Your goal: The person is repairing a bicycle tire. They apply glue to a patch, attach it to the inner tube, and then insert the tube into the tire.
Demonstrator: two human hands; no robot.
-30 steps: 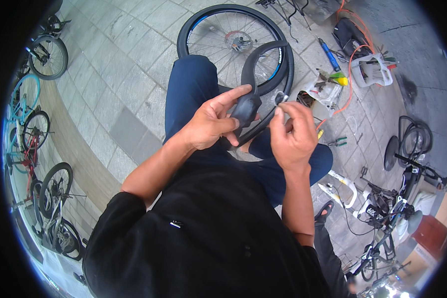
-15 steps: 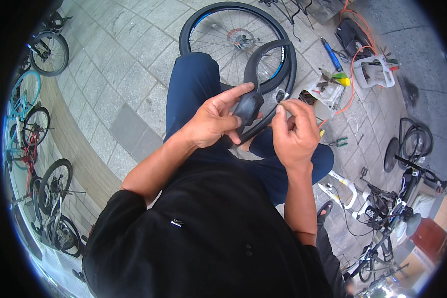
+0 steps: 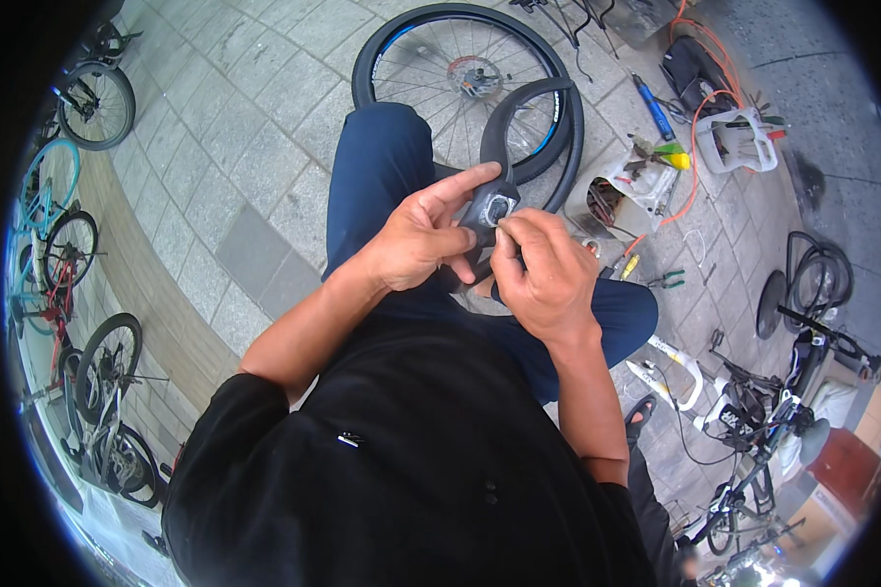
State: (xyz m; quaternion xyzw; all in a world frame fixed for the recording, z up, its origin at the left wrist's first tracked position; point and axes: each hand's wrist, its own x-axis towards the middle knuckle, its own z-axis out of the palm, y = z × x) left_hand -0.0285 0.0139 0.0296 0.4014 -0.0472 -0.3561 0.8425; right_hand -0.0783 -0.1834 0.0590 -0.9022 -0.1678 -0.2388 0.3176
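My left hand (image 3: pixel 421 235) grips a black inner tube (image 3: pixel 504 122), its index finger laid along it and its thumb across it. A small black patch with a silvery edge (image 3: pixel 495 209) now lies against the tube's darker section between my fingers. My right hand (image 3: pixel 543 274) pinches at that patch's lower edge, close beside my left fingertips. Beyond them, a spoked wheel with a black tyre (image 3: pixel 417 73) lies on the paving, partly under the looped tube. My blue-trousered knee (image 3: pixel 377 147) is left of the tube.
Tools lie to the right: a blue cylinder (image 3: pixel 652 106), a bag (image 3: pixel 631 191), a white container (image 3: pixel 729 137), an orange hose (image 3: pixel 693 166) and pliers (image 3: pixel 668 279). Several bicycles (image 3: pixel 98 108) line the left; a white frame (image 3: pixel 690 382), bike parts and a sandal (image 3: pixel 639 416) are at lower right.
My right hand has moved left with the small patch, from beside the tube onto it. My left hand holds about the same place.
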